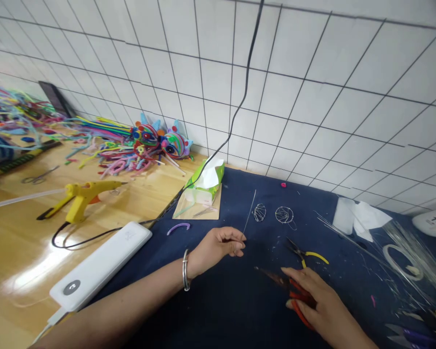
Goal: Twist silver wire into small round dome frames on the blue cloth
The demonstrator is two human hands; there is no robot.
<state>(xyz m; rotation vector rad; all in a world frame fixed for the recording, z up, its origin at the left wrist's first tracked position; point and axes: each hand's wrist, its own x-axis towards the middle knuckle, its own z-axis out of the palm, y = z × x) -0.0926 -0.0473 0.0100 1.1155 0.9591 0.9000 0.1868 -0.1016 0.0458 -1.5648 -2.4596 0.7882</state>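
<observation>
Between the thumb and fingers of my left hand (218,247) a thin straight metal wire (249,213) is pinched, pointing up and away from me. My right hand (319,303) is wrapped round red-handled pliers (301,295), whose dark jaws point left toward my left hand, apart from the wire. Beyond the hands, two small round wire frames (259,212) lie on the dark blue cloth (210,300). Just past my right hand rest pliers with yellow handles (314,256).
Loose wires (414,257) and a white coil (403,261) lie at the right. A tissue pack (207,177) stands near the tiled wall. At the left are a white power bank (101,266), a yellow glue gun (83,196) and colourful pipe cleaners (119,162). A black cable (236,116) hangs down.
</observation>
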